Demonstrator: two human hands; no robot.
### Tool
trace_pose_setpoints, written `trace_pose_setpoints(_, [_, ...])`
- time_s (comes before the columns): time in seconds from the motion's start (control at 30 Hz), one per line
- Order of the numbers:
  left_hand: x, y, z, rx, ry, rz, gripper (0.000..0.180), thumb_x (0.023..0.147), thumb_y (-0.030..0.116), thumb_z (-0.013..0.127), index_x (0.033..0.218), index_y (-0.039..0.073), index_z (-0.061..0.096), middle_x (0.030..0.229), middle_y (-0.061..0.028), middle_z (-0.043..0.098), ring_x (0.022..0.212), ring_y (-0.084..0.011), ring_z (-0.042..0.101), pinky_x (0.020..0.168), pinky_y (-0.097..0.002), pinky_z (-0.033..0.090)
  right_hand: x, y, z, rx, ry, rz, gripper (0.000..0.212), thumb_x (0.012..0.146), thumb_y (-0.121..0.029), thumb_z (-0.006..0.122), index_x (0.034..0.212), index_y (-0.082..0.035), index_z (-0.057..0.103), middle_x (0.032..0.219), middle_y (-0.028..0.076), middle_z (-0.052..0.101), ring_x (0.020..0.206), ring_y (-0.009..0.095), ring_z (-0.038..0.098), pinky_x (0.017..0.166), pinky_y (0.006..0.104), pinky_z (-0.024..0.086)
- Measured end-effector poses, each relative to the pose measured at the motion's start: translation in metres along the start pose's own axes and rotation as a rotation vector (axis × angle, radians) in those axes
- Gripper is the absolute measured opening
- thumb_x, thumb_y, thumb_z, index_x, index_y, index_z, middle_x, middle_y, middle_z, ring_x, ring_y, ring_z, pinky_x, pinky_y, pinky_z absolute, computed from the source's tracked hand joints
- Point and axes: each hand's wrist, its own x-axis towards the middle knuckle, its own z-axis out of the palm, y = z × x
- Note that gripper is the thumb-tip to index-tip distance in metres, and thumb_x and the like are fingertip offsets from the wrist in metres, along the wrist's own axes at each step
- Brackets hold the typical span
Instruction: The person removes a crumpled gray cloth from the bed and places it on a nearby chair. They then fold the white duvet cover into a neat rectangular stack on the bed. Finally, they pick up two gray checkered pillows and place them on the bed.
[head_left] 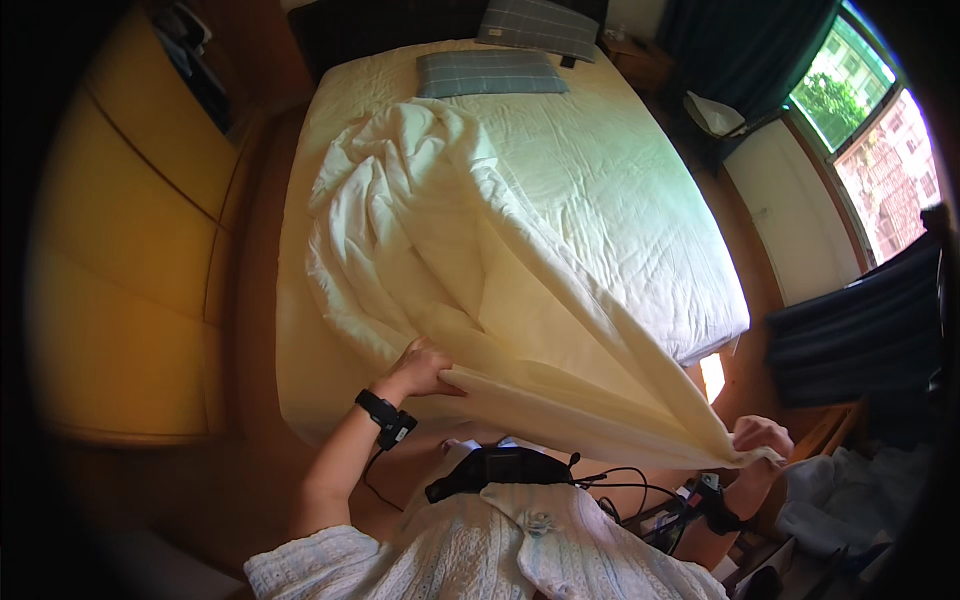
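A white quilt (400, 215) lies bunched in loose folds on the left half of the bed and runs toward me, drawn taut at its near edge. My left hand (418, 370) is closed on that edge, above the foot of the bed. Out to the right, beyond the bed's near right corner, my right hand (763, 436) is closed in a fist around a corner of the quilt. Between the hands the edge hangs as a long strip, and a second taut fold runs from the right hand back up onto the bed.
The bed has a pale fitted sheet (640, 210). Two grey-blue checked pillows, one flat pillow (490, 73) and one against the headboard (540, 25), lie at its head. A yellow wardrobe (130, 250) stands left. Window, dark curtain (850, 325) and piled cloth (850, 500) are right.
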Motion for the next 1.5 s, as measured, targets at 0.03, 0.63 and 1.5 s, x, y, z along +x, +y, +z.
trace_pose_setpoints(0.03, [0.003,0.002,0.001,0.003,-0.144,-0.09,0.042,0.059,0.05,0.072,0.07,0.011,0.063,0.076,-0.0086,0.062,0.083,-0.0258,0.058,0.092,-0.0418,0.033,-0.006,0.002,-0.018,0.036,0.039,-0.019,0.031,0.079,-0.023,0.056,0.056,-0.003,0.051,0.05,0.004,0.052,0.04,0.013,0.047,0.041,0.0232,0.033])
trace_pose_setpoints(0.63, [0.272,0.012,-0.181,0.402,-0.014,0.309,0.009,0.064,0.012,0.063,0.072,0.011,0.066,0.092,-0.0076,0.062,0.084,-0.0259,0.058,0.069,-0.0324,0.048,-0.065,-0.005,-0.049,-0.089,0.6,0.202,0.034,0.082,-0.02,0.055,0.052,-0.009,0.045,0.046,0.001,0.045,0.037,0.007,0.035,0.039,0.0213,0.025])
trace_pose_setpoints(1.5, [0.273,-0.196,-0.165,-0.131,0.482,-0.463,0.015,0.078,0.016,0.05,0.086,0.006,0.059,0.083,-0.0193,0.06,0.078,-0.0377,0.057,0.063,-0.042,0.044,0.153,0.162,-0.125,0.131,0.541,0.506,0.01,0.082,-0.012,0.053,0.09,-0.007,0.055,0.075,-0.003,0.052,0.071,0.007,0.05,0.062,0.0217,0.042])
